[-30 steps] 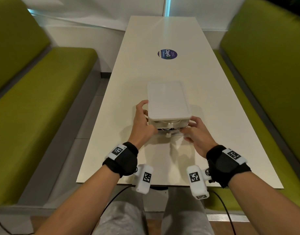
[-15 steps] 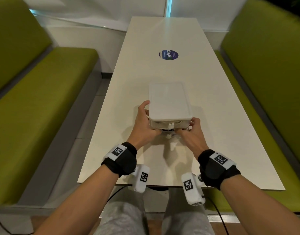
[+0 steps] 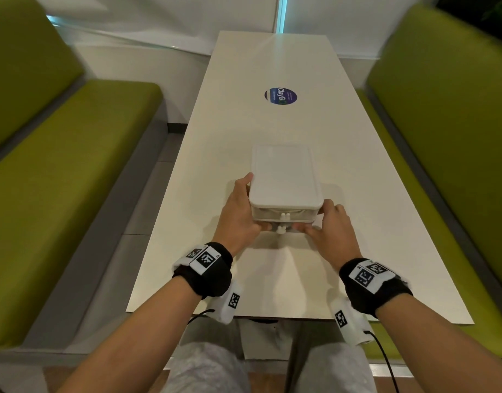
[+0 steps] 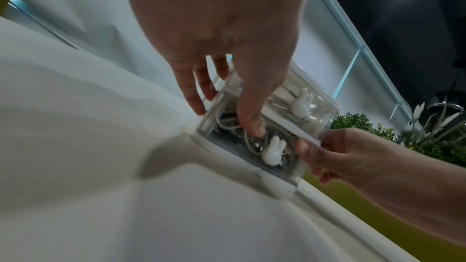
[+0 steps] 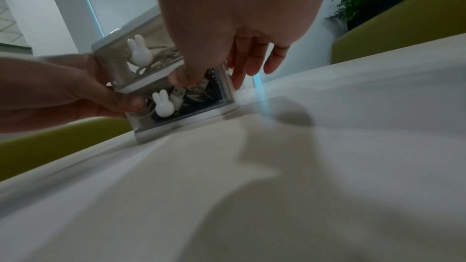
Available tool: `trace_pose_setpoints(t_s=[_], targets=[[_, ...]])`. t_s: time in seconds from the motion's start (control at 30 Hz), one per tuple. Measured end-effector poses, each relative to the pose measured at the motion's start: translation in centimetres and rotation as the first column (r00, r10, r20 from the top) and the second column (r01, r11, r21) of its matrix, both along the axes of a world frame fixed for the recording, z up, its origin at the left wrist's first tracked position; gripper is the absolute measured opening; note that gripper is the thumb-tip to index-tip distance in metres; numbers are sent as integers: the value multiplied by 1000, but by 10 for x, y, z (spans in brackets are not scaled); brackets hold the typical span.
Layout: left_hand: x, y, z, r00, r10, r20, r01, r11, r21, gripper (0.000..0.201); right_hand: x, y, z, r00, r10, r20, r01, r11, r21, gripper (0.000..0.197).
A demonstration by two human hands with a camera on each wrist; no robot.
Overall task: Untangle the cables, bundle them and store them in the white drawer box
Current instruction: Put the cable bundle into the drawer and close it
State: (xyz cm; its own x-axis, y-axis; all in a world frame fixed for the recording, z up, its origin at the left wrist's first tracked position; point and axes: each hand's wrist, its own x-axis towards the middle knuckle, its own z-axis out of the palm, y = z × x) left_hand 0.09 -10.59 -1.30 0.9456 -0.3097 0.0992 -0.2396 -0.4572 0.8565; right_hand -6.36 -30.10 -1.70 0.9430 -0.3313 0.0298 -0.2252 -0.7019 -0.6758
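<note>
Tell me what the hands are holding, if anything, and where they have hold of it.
Both hold the white drawer box on the table: left hand round its front-left corner, right hand round its front-right, thumbs on the lower drawer front.

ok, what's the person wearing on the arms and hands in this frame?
Bare forearms and bare hands, no sleeves or gloves. Left hand and right hand each have a black wrist strap with white square-code tags, plus a white camera unit under the wrist, also tagged, trailing a thin black cable.
</note>
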Motion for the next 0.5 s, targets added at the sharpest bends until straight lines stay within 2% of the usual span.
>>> trace_pose_setpoints(t_s=[0.13,0.27,0.33,0.43,0.5], targets=[[3,-4,3,999,31,-10,-32,999,-23,109,7,-1,3,1000,-6,-7,6,1000,13,50],[3,-5,6,999,32,4,-32,999,35,113,7,1,9,999,-5,-40,8,996,84,48],[0,-2,10,1000,28,7,-29,996,81,116,4,2,13,998,-3,-60,12,990,143,55],[-8,9,14,992,74,-97,-57,983,172,109,-6,1,18,991,-60,-117,87,967,240,71],[-18,13,14,975,103,-198,-62,977,205,95,-13,0,21,986,-76,-148,117,951,286,63]])
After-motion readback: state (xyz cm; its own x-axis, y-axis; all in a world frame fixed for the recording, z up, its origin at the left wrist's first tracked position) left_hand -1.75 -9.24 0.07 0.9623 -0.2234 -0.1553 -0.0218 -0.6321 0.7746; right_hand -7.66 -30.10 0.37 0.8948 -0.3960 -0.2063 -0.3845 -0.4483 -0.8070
